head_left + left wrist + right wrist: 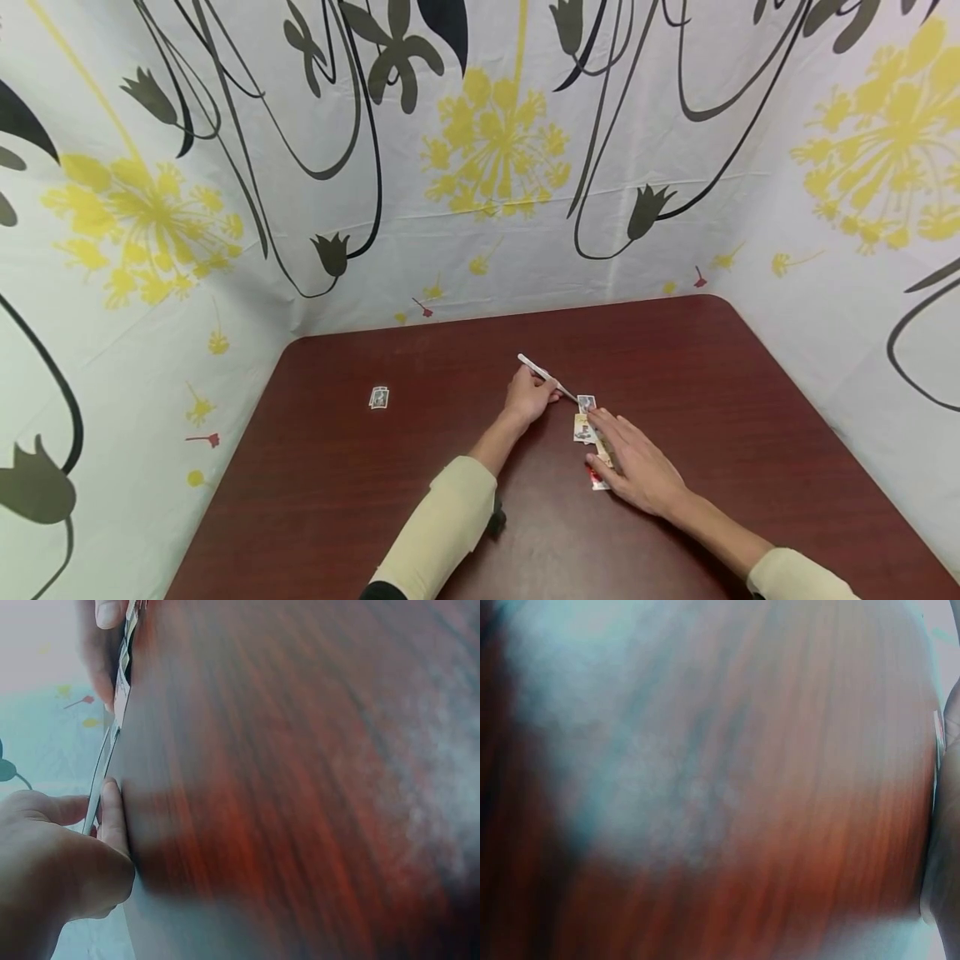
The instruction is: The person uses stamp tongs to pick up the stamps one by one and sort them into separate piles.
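My left hand (527, 397) pinches a pair of slim white tweezers (537, 367) between thumb and fingers. The tweezers' thin tip reaches the top of a column of small printed cards (582, 427); whether it grips a card I cannot tell. In the left wrist view, two narrow arms of the tweezers (100, 776) meet towards the card edges (124, 694). My right hand (639, 471) lies over the right side of the column, fingers fairly straight, hiding part of several overlapping cards. A red-patterned card (597, 479) shows beneath its thumb.
A small pile of grey-printed cards (379, 397) lies on the left of the dark red-brown wooden table (337, 492). White cloth (465, 275) with yellow and grey plant prints hangs behind the table and on both sides.
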### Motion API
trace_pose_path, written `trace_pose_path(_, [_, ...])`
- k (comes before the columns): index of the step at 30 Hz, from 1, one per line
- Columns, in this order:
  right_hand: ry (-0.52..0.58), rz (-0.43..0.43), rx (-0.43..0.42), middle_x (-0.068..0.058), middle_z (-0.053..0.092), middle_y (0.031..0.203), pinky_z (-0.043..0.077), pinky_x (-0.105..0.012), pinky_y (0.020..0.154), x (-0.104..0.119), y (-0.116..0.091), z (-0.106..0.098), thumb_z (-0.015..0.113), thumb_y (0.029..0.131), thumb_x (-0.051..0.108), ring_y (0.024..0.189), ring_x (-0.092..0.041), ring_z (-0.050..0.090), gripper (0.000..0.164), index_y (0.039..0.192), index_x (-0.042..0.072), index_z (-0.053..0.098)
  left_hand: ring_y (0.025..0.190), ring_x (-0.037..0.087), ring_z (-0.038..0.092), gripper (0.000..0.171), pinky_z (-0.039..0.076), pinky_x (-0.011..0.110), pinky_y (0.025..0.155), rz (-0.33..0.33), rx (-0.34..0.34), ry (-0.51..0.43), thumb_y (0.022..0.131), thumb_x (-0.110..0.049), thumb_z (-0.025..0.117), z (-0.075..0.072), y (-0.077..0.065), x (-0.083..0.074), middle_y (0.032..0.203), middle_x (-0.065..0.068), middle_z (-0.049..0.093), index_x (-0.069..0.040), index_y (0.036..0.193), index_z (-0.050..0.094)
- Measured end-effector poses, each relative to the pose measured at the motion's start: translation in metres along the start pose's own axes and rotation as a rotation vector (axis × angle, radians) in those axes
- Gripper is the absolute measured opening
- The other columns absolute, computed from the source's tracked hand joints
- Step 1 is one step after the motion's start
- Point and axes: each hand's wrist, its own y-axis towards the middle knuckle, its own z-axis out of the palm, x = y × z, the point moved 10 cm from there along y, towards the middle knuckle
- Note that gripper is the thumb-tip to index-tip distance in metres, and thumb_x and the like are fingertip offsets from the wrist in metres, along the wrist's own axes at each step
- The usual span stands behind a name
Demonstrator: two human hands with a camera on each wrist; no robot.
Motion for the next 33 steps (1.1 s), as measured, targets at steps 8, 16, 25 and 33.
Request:
trace_pose_path(8, [-0.008,0.004,0.003,-0.020,0.056,0.153,0.040,-0.056,0.121,-0.001,-0.001,0.001,0.076,0.097,0.026,0.143,-0.042,0.050,0.067,0.151,-0.006,0.051,0.077,0.018,0.077,0.013,0.066,0.024,0.069,0.012,0.002,0.029,0.103,-0.004,0.069,0.000,-0.001,-0.002,0.085,0.007,0.075,-0.003,0.111,0.060])
trace_pose_path(16, [0.002,0.006,-0.002,-0.019,0.055,0.154,0.040,-0.058,0.120,-0.001,-0.001,-0.001,0.077,0.097,0.026,0.144,-0.041,0.050,0.068,0.151,-0.006,0.051,0.077,0.017,0.076,0.013,0.067,0.026,0.072,0.010,-0.049,-0.031,0.103,-0.002,0.068,-0.004,0.002,-0.001,0.088,0.007,0.074,-0.002,0.113,0.059])
trace_pose_path(25, [0.008,0.003,-0.002,-0.019,0.053,0.157,0.039,-0.058,0.121,0.000,-0.001,0.000,0.077,0.097,0.025,0.144,-0.041,0.049,0.067,0.151,-0.005,0.051,0.082,0.022,0.078,0.018,0.068,0.032,0.078,0.031,-0.123,-0.062,0.102,-0.001,0.069,-0.029,0.008,-0.012,0.092,0.012,0.075,0.001,0.117,0.059])
trace_pose_path(33, [0.011,-0.003,-0.002,-0.020,0.052,0.157,0.038,-0.057,0.121,0.000,-0.001,0.000,0.077,0.097,0.025,0.145,-0.042,0.049,0.067,0.151,-0.006,0.051,0.086,0.028,0.078,0.021,0.068,0.038,0.084,0.047,-0.171,-0.112,0.102,0.001,0.066,-0.081,0.018,-0.014,0.098,0.017,0.072,0.004,0.120,0.056])
